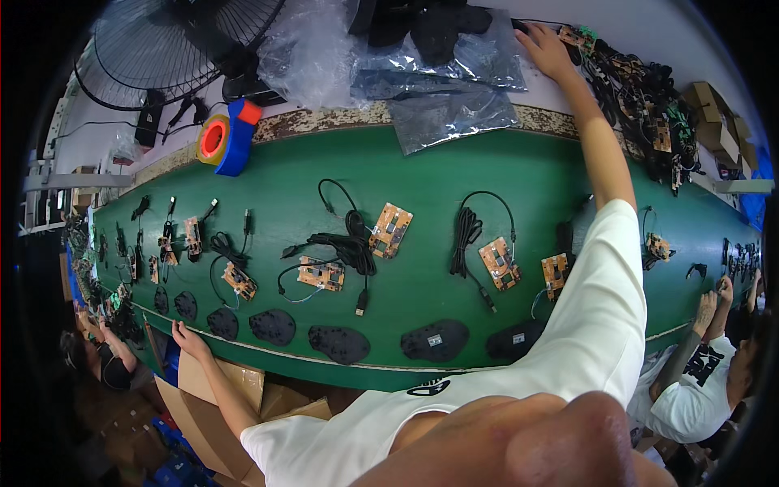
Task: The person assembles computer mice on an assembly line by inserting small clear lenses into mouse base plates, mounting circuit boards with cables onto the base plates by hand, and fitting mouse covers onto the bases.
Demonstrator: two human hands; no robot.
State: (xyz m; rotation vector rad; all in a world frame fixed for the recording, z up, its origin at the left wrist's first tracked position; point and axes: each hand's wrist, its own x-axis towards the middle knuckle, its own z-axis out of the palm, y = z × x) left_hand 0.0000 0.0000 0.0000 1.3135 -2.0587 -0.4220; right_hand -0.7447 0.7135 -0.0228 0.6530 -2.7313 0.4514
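While the right hand (545, 50) is reaching across the green belt (422, 170) to its far side, it is lying palm down just beside the tangled pile of wired circuit boards (645, 97); whether it is gripping anything I cannot tell. The left hand (188, 337) is resting open and empty on the belt's near edge, beside a black shell (223, 323). This is looking like a pick from the pile; lifting one board would be calling for freeing its cable from the tangle.
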